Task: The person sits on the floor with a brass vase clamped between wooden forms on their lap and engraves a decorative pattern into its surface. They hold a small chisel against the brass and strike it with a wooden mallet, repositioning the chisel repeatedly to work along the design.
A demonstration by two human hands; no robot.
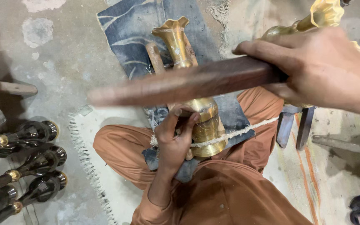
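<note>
Currently the left hand [175,139] pinches a small tool against the brass vase [193,89] lying across the lap, the right hand [321,68] clenches a raised wooden stick [188,83], and how much surface work remains cannot be judged.

Soft, even daylight fills my view, with no hard glare on the floor. Warm highlights sit on the brass vase [201,121] just right of my left hand [173,139], and small glints mark the black vases [34,162] well to its left. The wooden stick [180,83] in my right hand [321,68] smears with motion blur, most at its free end. That near hand looks slightly soft. Shadows are diffuse, deepest below the left wrist. Frame edges stretch mildly from the wide lens.
</note>
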